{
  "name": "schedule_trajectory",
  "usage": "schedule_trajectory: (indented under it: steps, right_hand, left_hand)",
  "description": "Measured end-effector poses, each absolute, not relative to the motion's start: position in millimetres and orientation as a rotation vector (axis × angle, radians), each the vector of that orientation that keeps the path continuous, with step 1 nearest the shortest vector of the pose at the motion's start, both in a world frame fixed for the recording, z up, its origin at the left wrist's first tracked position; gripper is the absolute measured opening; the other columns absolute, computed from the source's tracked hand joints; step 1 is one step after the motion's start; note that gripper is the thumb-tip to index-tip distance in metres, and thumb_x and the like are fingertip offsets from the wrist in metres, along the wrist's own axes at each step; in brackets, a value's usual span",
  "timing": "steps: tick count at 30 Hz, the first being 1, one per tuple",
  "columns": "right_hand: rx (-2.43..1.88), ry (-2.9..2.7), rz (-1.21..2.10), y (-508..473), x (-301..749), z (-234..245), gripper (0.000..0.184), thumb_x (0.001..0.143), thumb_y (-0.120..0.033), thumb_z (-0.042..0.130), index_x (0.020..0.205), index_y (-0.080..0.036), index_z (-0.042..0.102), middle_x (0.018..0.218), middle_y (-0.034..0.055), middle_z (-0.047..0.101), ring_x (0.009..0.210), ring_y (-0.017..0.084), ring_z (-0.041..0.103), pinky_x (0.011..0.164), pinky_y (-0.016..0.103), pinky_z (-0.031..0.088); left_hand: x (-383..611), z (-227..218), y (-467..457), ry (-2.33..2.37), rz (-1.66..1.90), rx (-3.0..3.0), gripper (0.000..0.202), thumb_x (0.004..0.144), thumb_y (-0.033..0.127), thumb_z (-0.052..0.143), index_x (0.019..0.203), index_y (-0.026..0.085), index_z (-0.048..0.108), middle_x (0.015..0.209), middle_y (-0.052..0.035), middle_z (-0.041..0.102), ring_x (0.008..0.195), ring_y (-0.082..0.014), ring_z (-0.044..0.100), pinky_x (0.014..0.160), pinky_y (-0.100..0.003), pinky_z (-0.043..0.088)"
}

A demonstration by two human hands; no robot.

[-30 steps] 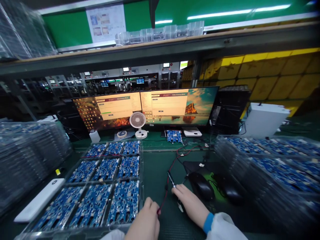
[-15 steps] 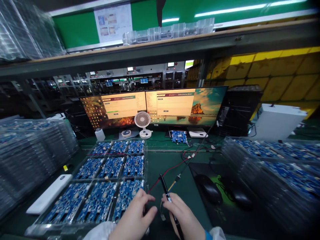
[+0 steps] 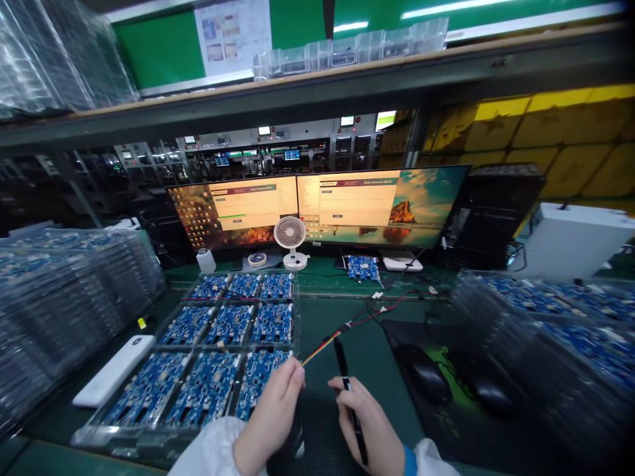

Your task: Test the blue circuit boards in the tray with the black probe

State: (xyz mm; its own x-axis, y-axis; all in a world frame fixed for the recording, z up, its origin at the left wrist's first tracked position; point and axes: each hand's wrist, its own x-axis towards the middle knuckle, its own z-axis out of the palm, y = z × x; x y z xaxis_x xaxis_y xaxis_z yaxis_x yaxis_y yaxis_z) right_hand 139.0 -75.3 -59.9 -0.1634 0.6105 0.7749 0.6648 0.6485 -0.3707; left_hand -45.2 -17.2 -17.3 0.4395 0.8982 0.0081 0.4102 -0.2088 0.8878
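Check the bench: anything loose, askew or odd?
One bare circuit board lies alone under the monitors, outside the tray. Left hand pinches the multicoloured cable; right hand holds a black pen.

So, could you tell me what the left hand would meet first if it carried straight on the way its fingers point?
Probably the multicoloured wire that the left hand already pinches; past it lies bare green mat. The tray of blue circuit boards sits just to its left, though depth is unclear.

A green wall point(image 3: 149, 49) rises behind a long shelf point(image 3: 317, 92). Strip lights point(image 3: 446, 8) glow above. Yellow panels point(image 3: 546, 145) stand right.
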Motion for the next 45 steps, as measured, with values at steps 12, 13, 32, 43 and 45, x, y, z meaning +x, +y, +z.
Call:
schedule_trajectory:
  steps: [12,13,32,43,45]
  right_hand:
    - [-1.112,-1.862,0.038,-54.6,125.1,-76.8,0.028,0.089,-0.006,0.039,0.112,-0.021,0.042,0.134,0.018,0.054,0.129,0.021,0.05,0.101,0.036,0.049]
    - [-1.117,-1.856,0.055,-52.1,124.7,-79.0,0.03,0.089,-0.006,0.039,0.114,-0.021,0.043,0.131,0.0169,0.056,0.126,0.021,0.052,0.1,0.035,0.049]
    - [-1.152,-1.907,0.206,-52.1,108.2,-82.9,0.033,0.083,-0.005,0.044,0.11,-0.025,0.048,0.096,0.0044,0.063,0.093,0.02,0.064,0.086,0.037,0.056]
    - [-1.131,-1.766,0.028,-53.1,123.7,-75.0,0.028,0.087,-0.009,0.044,0.11,-0.024,0.049,0.095,0.0049,0.065,0.09,0.018,0.067,0.081,0.028,0.057]
    - [-1.112,-1.717,-0.027,-54.3,129.9,-72.6,0.026,0.087,-0.01,0.045,0.109,-0.024,0.049,0.095,0.0051,0.066,0.089,0.017,0.068,0.08,0.026,0.057]
  left_hand:
    - [-49.6,-16.9,0.3,0.875,0.537,1.659,0.028,0.093,0.044,0.033,0.082,0.021,0.045,0.073,-0.0013,0.064,0.062,-0.0142,0.056,0.062,-0.027,0.043]
    - [-48.4,-18.3,-2.3,0.869,0.524,1.681,0.026,0.092,0.041,0.036,0.082,0.02,0.048,0.076,-0.002,0.064,0.067,-0.0153,0.058,0.066,-0.028,0.044]
    - [-71.1,-30.9,54.4,1.19,0.661,2.014,0.018,0.081,0.022,0.054,0.083,0.02,0.071,0.088,-0.0041,0.068,0.088,-0.0191,0.061,0.087,-0.03,0.044]
    - [-57.1,-29.8,32.1,1.041,0.461,2.186,0.016,0.084,0.019,0.051,0.086,0.018,0.067,0.088,-0.0036,0.064,0.086,-0.0173,0.059,0.081,-0.029,0.044]
    - [-52.4,-27.7,23.8,0.973,0.402,2.249,0.014,0.083,0.019,0.052,0.085,0.019,0.066,0.088,-0.0034,0.064,0.087,-0.0172,0.059,0.08,-0.028,0.044]
